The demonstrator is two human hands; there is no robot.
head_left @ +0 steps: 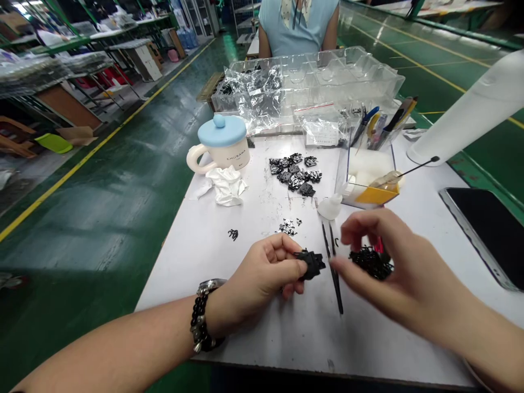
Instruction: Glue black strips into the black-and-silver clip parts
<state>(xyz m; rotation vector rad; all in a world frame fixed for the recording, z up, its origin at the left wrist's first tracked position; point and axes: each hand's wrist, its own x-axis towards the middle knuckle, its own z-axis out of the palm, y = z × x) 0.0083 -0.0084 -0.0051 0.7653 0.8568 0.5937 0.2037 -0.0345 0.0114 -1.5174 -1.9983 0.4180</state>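
1. Head view, counts (clock centred on the held part, 12 being the far side): one black part (314, 266) is in the left hand (272, 267), above the near half of the white table (192, 256). One heap of black parts (295, 179) lies near 12, overlapping too much for an exact count. One scatter of small metal pieces (286, 228) is at 11, one cluster of black bits (233, 234) between 9 and 10, and one pile of black pieces (368, 263) at 3; these are too small to count. There is one pair of tweezers (336, 284) and one white bottle (329, 208).
2. Head view, surroundings: one lidded mug (229, 150) and one crumpled tissue (227, 187) sit towards 10, one clear tool box (370, 191) at 1, one white cylinder (470, 109) at 2, one phone (487, 234) near 3. Clear trays (347, 82) fill 12, a seated person (301, 27) behind them. The tweezers lie between the hands; the right hand (403, 273) partly hides the black pieces.
3. Head view, grip: the left hand pinches the black part between thumb and fingers. The right hand is blurred, its thumb and curled fingers parted by a visible gap, thumb tip just beside the tweezers; whether they touch, I cannot tell.
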